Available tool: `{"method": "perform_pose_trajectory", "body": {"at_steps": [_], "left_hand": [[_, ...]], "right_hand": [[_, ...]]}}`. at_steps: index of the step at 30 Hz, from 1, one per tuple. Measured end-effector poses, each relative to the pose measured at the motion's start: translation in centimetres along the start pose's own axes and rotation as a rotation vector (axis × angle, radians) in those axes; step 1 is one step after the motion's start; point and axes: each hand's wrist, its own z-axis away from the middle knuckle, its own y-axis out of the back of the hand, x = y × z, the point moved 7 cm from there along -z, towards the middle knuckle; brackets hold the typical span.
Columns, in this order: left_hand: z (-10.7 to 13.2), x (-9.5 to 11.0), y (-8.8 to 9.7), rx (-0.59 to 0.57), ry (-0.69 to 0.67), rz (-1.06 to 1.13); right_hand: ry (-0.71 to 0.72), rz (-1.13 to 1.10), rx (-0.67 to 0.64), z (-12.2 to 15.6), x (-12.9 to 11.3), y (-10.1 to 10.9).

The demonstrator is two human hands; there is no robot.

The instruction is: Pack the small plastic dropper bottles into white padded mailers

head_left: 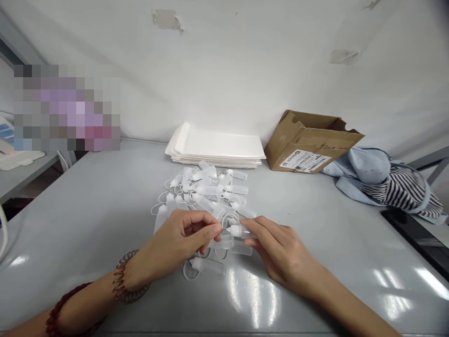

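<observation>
Between the thumb and fingers of my right hand is a small translucent squeeze bottle with a white cap, its tip pointing left. My left hand pinches at that tip; a thin dark line shows between the fingertips and the cap, too small to name for certain. Under and behind both hands lies a pile of similar bottles, many with looped white straps on their caps. Nearest to me, one loose bottle rests on its side below my left fingers.
A stack of white padded envelopes stands against the wall behind the bottles. To its right is an open cardboard box with a label. Further right lie blue and striped cloth and a black phone-like object on the grey table.
</observation>
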Motion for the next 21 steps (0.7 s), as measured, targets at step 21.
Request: {"method": "perform_pose_trajectory", "body": {"at_steps": [21], "left_hand": [[0.35, 0.35, -0.65, 0.017, 0.021, -0.017]], "right_hand": [[0.025, 0.035, 0.040, 0.17, -0.70, -0.55]]}}
